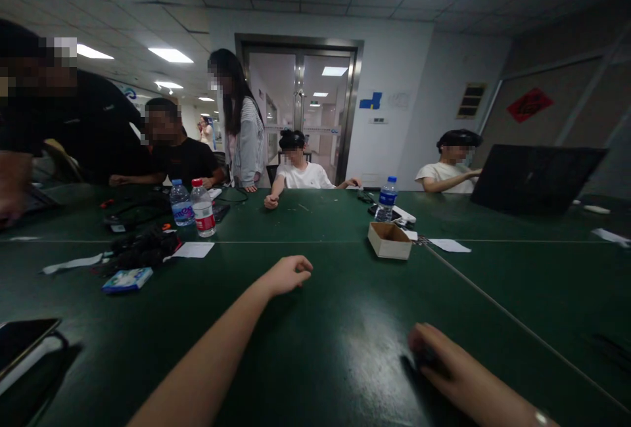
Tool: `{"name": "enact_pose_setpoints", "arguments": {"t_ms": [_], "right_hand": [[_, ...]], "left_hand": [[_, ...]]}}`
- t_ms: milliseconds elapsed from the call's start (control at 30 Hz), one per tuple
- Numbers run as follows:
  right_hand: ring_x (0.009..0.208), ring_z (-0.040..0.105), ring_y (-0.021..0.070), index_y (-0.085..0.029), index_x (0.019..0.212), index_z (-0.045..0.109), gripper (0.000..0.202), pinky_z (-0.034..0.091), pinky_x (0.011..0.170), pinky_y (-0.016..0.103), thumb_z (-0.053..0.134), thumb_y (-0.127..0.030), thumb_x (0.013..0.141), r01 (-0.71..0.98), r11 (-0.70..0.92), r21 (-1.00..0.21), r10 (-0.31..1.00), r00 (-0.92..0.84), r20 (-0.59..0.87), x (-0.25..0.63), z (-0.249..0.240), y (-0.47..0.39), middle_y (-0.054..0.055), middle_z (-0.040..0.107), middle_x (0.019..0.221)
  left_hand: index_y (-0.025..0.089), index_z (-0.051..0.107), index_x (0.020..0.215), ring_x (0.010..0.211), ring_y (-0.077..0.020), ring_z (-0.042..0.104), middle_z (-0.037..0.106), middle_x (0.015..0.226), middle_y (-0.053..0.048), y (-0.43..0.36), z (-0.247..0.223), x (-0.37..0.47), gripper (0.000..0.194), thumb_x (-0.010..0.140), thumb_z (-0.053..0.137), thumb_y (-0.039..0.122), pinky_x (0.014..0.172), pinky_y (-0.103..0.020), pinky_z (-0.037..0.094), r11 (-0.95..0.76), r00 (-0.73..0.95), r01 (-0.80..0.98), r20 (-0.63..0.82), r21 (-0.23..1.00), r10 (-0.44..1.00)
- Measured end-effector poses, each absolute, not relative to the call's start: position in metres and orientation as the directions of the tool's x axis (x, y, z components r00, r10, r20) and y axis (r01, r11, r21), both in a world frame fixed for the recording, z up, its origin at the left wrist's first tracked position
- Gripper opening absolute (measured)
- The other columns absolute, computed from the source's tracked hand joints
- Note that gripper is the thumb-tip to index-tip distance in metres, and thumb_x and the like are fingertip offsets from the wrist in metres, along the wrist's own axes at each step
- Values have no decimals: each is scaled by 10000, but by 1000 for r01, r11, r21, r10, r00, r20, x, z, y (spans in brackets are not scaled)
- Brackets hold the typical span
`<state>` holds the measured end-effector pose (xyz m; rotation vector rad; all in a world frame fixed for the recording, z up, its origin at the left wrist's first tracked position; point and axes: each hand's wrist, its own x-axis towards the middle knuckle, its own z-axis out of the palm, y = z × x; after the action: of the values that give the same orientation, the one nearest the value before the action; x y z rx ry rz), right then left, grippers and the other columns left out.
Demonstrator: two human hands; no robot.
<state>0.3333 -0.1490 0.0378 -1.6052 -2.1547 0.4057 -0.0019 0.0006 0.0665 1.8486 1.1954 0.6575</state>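
My left hand (289, 274) is over the green table (315, 309) near the middle of the view, its fingers loosely curled with a gap between thumb and fingers and nothing in them. At the lower right, my right hand (441, 358) has its fingers wrapped round a small dark object (428, 356), blurred and partly hidden by the fingers. A small open cardboard box (390, 246) lies beyond my hands, between them and to the right of my left hand.
Bottles (203, 209) and dark cables (142, 249) stand or lie at the left, with a blue packet (127, 280) nearer. Another bottle (387, 198) is behind the box. A large dark laptop (535, 177) is at the right. Several people are around the far side.
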Motion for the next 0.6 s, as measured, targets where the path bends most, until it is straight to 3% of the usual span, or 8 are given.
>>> {"name": "enact_pose_setpoints", "arguments": {"t_ms": [67,200,367,500,600], "right_hand": [[816,531,196,-233,902,528,252,434,725,303,472,-99,696,764,327,-555,934,-350,69,292,45,-111,60,546,931],[800,499,179,-193,838,488,296,396,729,278,477,11,623,739,406,-537,905,-407,123,228,42,-37,36,514,872],[766,511,178,-172,889,434,325,372,668,256,511,17,637,752,362,-550,931,-317,179,176,24,22,51,518,859],[705,543,175,-188,993,378,354,355,595,245,527,-49,703,709,352,-610,936,-279,215,148,15,38,57,543,877],[724,566,183,-204,1033,359,367,357,596,246,512,-65,730,688,394,-610,919,-284,273,143,9,37,61,559,910]], "left_hand": [[164,607,988,654,-134,587,623,907,-63,15,32,16,270,750,530,266,555,-224,443,-164,382,442,-20,882,924],[184,597,982,650,-121,574,611,835,-43,19,-3,25,233,801,475,264,563,-216,450,-216,239,409,124,887,963],[219,472,1179,834,-143,586,570,1021,-73,19,-2,23,398,785,508,173,632,-228,492,-286,126,255,262,924,957],[222,486,1172,1018,-176,543,543,1104,-83,18,5,21,384,794,523,170,800,-286,488,-386,88,201,376,900,923],[230,517,1139,1029,-185,543,526,1139,-82,15,10,20,359,786,537,168,819,-300,487,-393,101,197,380,898,920]]}}
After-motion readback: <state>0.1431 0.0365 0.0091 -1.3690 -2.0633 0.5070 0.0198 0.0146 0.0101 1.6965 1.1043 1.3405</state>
